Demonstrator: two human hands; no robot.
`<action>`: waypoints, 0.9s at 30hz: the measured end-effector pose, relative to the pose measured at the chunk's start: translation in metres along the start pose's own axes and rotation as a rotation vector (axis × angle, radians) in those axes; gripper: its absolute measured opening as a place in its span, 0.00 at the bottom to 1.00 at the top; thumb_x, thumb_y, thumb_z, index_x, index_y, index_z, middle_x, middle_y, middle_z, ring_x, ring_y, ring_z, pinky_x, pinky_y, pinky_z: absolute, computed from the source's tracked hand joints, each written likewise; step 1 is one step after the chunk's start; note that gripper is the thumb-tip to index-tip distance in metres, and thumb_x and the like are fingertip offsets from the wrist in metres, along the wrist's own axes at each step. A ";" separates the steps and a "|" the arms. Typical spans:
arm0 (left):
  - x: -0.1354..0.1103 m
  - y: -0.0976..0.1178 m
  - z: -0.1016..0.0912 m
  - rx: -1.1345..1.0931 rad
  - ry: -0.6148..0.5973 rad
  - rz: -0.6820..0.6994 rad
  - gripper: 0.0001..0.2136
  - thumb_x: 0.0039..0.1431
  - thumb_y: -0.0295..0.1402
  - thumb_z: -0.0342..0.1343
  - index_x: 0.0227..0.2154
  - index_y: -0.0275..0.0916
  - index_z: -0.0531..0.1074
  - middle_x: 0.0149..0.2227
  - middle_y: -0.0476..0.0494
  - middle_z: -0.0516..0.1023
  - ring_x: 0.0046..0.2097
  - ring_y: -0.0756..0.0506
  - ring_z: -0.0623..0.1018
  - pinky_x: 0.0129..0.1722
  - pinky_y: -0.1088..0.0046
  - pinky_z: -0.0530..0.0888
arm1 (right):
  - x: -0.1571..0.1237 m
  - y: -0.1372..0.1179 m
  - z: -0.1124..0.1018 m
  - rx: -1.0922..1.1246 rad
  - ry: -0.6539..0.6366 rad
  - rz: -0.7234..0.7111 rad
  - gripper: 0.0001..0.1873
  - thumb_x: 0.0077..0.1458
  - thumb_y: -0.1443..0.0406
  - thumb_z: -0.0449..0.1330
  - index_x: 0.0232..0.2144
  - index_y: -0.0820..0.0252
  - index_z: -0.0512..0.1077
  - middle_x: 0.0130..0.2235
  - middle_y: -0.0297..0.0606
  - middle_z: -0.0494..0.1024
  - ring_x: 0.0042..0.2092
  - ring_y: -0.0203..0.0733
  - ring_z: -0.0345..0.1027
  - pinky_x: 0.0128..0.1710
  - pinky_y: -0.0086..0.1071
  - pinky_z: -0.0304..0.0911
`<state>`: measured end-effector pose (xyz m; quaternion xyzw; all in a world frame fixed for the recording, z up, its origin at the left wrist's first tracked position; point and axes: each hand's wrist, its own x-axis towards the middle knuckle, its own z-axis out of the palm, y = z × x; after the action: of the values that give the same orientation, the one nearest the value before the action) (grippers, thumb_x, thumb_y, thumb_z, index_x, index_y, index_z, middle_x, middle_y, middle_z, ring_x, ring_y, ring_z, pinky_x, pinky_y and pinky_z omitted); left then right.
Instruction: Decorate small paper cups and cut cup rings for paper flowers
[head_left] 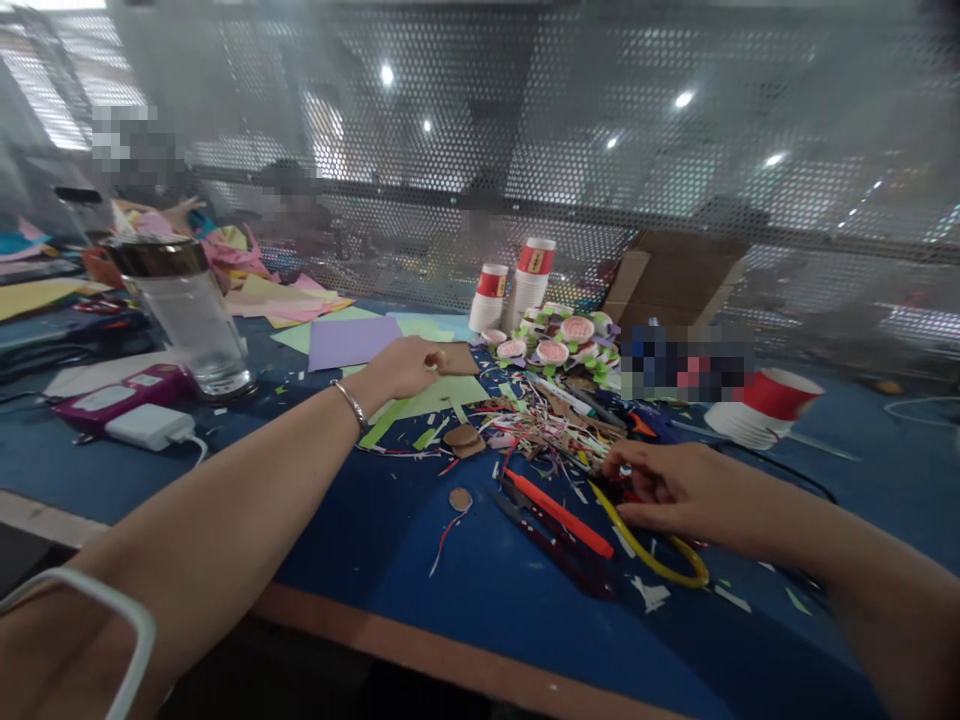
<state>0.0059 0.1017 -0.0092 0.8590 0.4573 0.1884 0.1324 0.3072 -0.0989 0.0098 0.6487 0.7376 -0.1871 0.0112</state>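
Observation:
My left hand (405, 366) reaches across the blue table (480, 590) with its fingers curled onto a brown piece of card (456, 358) that lies on a green paper sheet (435, 398). A bracelet sits on that wrist. My right hand (667, 485) rests at the right on the handles of yellow-handled scissors (660, 558), fingers bent over them. A red-handled tool (559, 512) lies just left of it. Paper scraps (547, 415) are heaped between the hands.
A glass jar with a metal lid (184, 315) stands at the left by a white charger (146, 425) and a pink device (112, 400). Stacked paper cups (525, 285), decorated cup pieces (562, 340) and a tipped red cup (765, 400) sit behind. A perforated screen (525, 150) backs the table.

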 end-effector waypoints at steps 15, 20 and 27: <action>0.004 -0.011 0.006 0.097 -0.007 -0.062 0.27 0.44 0.23 0.59 0.52 0.33 0.70 0.44 0.36 0.77 0.44 0.40 0.77 0.40 0.68 0.71 | -0.001 0.001 0.001 0.019 0.022 -0.008 0.20 0.58 0.51 0.60 0.46 0.57 0.73 0.30 0.36 0.77 0.30 0.43 0.71 0.29 0.34 0.61; 0.004 -0.014 0.004 0.000 0.033 -0.086 0.26 0.43 0.21 0.59 0.49 0.34 0.72 0.41 0.38 0.79 0.40 0.42 0.77 0.36 0.71 0.70 | -0.002 -0.001 0.000 0.021 0.009 -0.004 0.20 0.58 0.51 0.60 0.45 0.57 0.73 0.28 0.36 0.76 0.29 0.43 0.71 0.28 0.33 0.61; 0.000 -0.011 -0.013 -0.179 0.101 -0.082 0.17 0.57 0.30 0.54 0.49 0.37 0.74 0.39 0.41 0.82 0.36 0.47 0.80 0.34 0.73 0.73 | -0.001 -0.001 0.001 -0.006 0.004 -0.016 0.21 0.58 0.50 0.59 0.46 0.58 0.73 0.30 0.37 0.77 0.30 0.43 0.70 0.29 0.34 0.62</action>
<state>-0.0074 0.1085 -0.0019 0.8136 0.4795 0.2662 0.1930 0.3064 -0.1006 0.0097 0.6432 0.7433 -0.1835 0.0101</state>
